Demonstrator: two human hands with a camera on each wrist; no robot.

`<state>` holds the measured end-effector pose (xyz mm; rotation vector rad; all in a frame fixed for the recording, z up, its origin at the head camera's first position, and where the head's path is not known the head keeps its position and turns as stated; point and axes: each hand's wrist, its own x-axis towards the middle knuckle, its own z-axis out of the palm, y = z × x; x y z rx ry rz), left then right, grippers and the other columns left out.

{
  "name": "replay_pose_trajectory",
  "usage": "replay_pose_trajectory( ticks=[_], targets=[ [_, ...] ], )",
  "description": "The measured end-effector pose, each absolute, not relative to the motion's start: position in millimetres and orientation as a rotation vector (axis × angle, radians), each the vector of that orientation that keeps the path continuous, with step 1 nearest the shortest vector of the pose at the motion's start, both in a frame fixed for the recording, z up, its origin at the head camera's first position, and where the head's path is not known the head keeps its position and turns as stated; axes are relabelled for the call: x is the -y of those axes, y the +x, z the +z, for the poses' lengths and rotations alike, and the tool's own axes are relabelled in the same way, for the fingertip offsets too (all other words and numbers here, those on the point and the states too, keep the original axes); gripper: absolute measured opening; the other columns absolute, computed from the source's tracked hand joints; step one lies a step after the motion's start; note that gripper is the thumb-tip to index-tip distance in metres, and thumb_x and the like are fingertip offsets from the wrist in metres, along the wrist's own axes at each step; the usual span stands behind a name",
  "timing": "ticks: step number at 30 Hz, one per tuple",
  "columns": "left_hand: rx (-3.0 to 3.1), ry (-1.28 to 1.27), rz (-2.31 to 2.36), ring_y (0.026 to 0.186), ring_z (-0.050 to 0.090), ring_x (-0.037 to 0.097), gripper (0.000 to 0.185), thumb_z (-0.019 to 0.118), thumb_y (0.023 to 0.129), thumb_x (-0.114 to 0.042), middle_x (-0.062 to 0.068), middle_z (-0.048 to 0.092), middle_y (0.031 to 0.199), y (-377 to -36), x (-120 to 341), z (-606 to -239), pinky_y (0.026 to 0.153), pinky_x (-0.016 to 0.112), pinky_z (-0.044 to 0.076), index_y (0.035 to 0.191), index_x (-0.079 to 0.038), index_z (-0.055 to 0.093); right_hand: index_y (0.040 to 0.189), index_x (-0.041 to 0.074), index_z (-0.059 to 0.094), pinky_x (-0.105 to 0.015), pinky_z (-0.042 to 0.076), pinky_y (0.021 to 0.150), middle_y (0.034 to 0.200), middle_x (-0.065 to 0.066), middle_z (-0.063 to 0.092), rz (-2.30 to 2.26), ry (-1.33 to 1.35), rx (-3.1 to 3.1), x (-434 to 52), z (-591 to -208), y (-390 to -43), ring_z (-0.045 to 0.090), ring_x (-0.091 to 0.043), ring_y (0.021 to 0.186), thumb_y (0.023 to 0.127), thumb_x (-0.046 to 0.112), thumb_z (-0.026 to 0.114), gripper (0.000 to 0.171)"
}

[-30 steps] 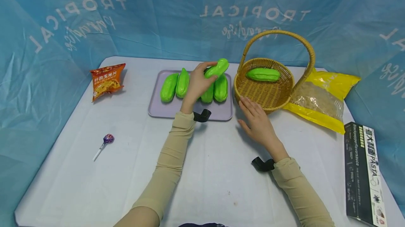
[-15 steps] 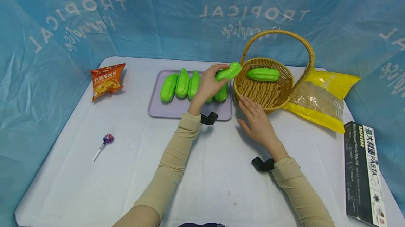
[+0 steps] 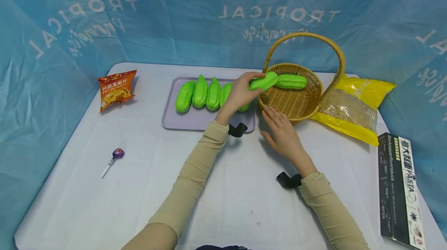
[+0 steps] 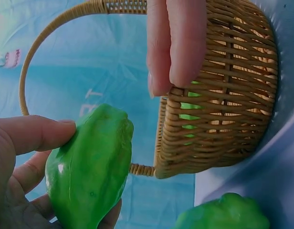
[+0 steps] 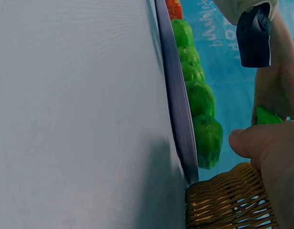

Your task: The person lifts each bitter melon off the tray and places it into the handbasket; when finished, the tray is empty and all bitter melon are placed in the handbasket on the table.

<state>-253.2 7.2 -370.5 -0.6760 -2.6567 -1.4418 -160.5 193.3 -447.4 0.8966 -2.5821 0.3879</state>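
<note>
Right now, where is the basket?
In the head view, the basket stands right of centre, between the tray and the yellow bag, the right hand at its rim.

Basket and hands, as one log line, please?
left hand: holds gourd near basket | right hand: at basket rim | basket: one gourd inside | tray: five gourds

Desk [image 3: 87, 203] surface: white. Directly on it: lilac tray [image 3: 168, 118], wicker basket [image 3: 291, 102], yellow bag [image 3: 352, 108]. Also orange packet [image 3: 116, 90], lollipop [image 3: 118, 153], black-and-white box [image 3: 399, 190].
</note>
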Motion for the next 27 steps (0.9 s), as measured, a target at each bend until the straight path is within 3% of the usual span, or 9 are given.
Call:
replay_pose_trajectory(
  ticks=[27],
  targets=[
    [2.86,-0.879,-1.271,0.134,0.046,0.016,0.045,0.061,0.096,-0.018,-0.001,0.053,0.143,-286.1,-55.2,-347.5,0.107,0.029,0.041,0.139,-0.018,0.052,0.142,-0.005,0.044,-0.051,0.032,0.113,0.15,-0.02,0.042,0.404,0.902,2.564,-192.8,-447.7,-161.1,0.038,-0.034,0.14,0.087,0.019,0.072,0.067]
  ],
)
